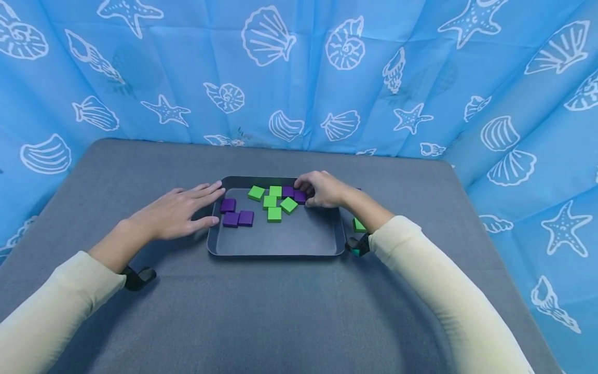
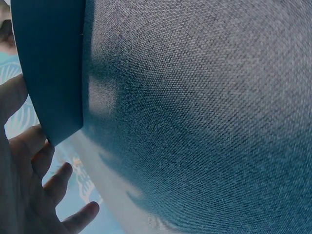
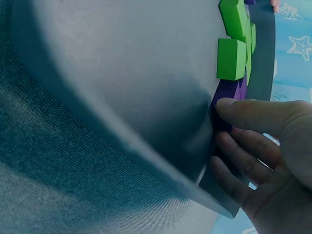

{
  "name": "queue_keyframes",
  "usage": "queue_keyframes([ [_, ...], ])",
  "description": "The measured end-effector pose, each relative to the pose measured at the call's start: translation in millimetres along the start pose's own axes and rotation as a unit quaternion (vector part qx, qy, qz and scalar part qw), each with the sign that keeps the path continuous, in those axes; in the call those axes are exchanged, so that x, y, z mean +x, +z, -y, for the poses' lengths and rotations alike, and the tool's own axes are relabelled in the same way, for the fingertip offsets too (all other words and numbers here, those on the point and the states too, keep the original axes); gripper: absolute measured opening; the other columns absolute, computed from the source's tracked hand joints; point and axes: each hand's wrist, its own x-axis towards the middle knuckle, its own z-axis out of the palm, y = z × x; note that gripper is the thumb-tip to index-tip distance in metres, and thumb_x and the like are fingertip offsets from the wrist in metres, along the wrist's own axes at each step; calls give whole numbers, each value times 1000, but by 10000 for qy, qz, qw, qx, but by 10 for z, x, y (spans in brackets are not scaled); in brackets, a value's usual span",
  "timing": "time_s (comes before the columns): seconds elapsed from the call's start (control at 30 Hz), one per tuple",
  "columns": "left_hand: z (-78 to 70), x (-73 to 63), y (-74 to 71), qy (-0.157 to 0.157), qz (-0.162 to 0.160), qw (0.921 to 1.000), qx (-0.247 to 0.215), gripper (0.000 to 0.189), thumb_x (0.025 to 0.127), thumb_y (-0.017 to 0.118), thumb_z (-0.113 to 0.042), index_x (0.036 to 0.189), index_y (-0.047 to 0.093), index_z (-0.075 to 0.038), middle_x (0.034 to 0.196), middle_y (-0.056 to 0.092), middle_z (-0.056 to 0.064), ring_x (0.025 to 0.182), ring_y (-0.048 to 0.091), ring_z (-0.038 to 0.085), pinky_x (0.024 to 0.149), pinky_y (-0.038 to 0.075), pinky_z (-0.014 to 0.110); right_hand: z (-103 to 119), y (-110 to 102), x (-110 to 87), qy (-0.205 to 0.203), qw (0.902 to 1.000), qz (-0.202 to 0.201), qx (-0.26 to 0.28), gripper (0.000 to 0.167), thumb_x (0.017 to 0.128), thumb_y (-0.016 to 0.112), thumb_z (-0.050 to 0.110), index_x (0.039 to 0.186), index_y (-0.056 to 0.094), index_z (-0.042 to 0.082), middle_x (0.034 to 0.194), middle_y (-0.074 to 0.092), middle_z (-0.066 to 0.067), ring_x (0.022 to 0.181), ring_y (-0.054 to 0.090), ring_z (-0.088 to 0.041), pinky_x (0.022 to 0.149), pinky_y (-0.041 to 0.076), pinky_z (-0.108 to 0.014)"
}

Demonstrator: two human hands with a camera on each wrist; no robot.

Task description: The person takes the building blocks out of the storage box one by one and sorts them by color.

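Observation:
A dark grey tray (image 1: 280, 243) holds several green square tiles (image 1: 270, 202) towards its back middle. Three purple tiles (image 1: 231, 219) lie at its left side. My left hand (image 1: 175, 212) touches the tray's left rim, fingers mostly straight; in the left wrist view its fingers (image 2: 33, 139) meet the outer wall. At the back right, my right hand (image 1: 324, 189) pinches a purple tile (image 1: 299, 197) beside another purple tile (image 1: 287, 191). The right wrist view has the thumb (image 3: 243, 111) against that tile, near a green tile (image 3: 231, 59); the fingers partly hide it.
To the tray's right, a green tile (image 1: 358, 225) lies on the grey table (image 1: 289, 311), partly covered by the right forearm. A sliver of purple (image 1: 358, 189) shows behind that arm. A blue curtain (image 1: 299, 72) with white shells hangs behind the table.

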Motion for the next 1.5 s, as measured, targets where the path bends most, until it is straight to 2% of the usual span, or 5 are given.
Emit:
queue_keyframes([
  [0.33,-13,13,-16,25,-2,10000,32,75,101,44,-58,159,26,-13,165,20,11,148,25,38,109,25,70,-10,-88,-31,-54,10000,-36,-38,43,85,72,-4,127,63,-2,121,68,-17,115,63,-29,101,49,-40],
  [0.63,-9,12,-15,48,-3,10000,11,75,101,43,-57,159,24,-14,165,18,9,149,22,38,109,24,70,-101,-361,-290,-212,9992,-331,-28,43,85,72,-3,127,62,-2,123,67,-16,113,64,-30,102,48,-46],
  [0.9,-5,0,-7,50,-12,10000,43,73,102,42,-56,160,21,-16,166,17,9,149,20,38,110,23,70,-393,-523,-560,80,9976,-683,4,43,86,72,-4,127,61,-4,122,67,-19,116,62,-35,102,45,-54],
  [1.13,10,-20,1,70,-19,10000,48,72,103,41,-55,160,21,-15,166,16,8,150,20,37,110,24,69,-729,-543,-794,277,9933,-1100,205,44,83,72,-6,126,61,-7,122,65,-23,115,62,-38,101,45,-56],
  [1.5,14,-15,19,31,-1,10000,47,72,103,40,-55,160,21,-15,166,17,8,149,21,37,110,24,69,-1109,-430,-1097,565,9926,-1048,252,44,86,70,-7,127,59,-9,123,64,-28,116,60,-42,101,45,-57],
])
